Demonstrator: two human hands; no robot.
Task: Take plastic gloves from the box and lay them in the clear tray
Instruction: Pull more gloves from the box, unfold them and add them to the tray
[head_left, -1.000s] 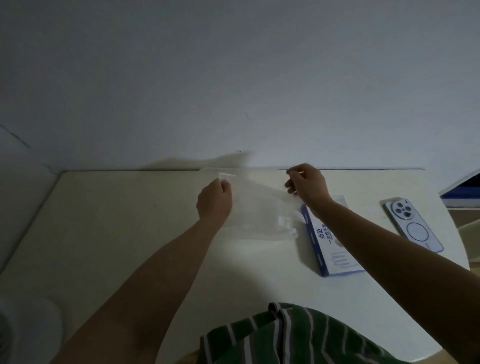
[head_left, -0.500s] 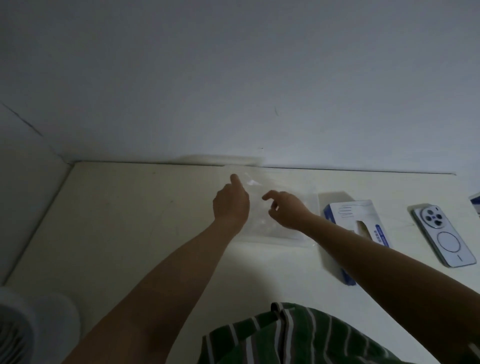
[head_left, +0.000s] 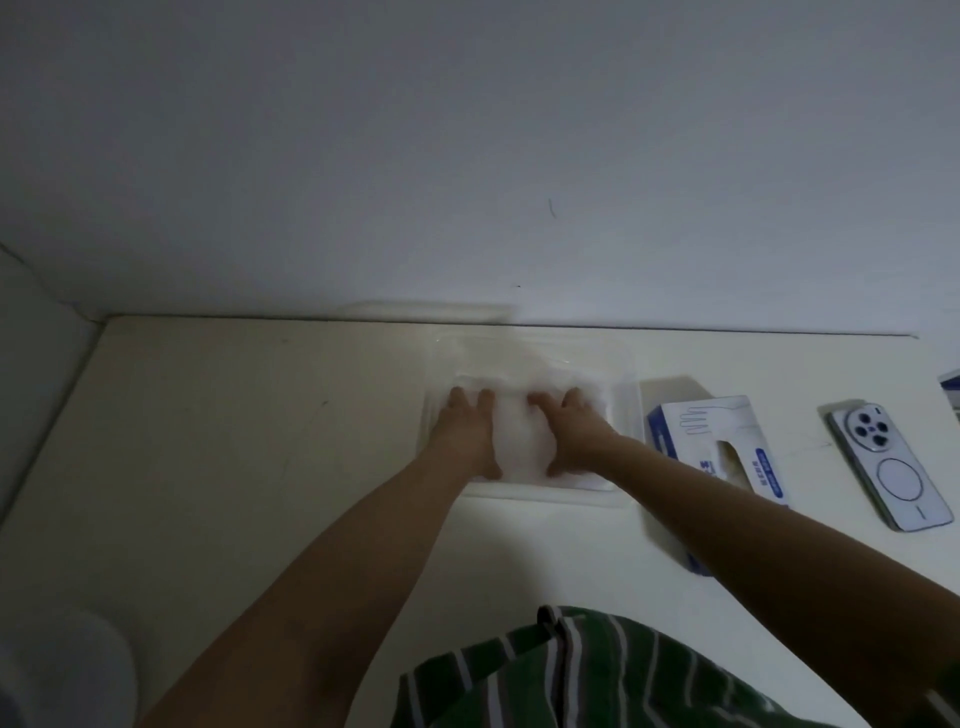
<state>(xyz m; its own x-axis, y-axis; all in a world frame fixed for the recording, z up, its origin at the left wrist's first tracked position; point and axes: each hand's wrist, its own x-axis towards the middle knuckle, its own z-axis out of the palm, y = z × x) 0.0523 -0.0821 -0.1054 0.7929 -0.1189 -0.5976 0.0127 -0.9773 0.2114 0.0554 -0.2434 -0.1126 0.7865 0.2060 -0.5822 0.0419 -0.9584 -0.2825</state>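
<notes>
A clear tray (head_left: 626, 400) lies on the cream table near the wall. Thin, see-through plastic gloves (head_left: 522, 441) lie inside it, hard to tell apart. My left hand (head_left: 465, 431) presses flat on the gloves at the tray's left side, fingers straight. My right hand (head_left: 571, 431) presses flat on them beside it, fingers pointing toward the wall. The blue and white glove box (head_left: 722, 452) lies right of the tray, its opening facing up with plastic showing inside.
A phone (head_left: 891, 462) lies face down at the right of the table (head_left: 234, 441). A white wall rises just behind the tray. A green striped garment (head_left: 597, 675) fills the bottom centre. A pale round object (head_left: 57, 670) sits at bottom left.
Both hands came down from holding a glove in the air and now press flat on the gloves in the tray. The view shifted, so box and phone appear further right.
</notes>
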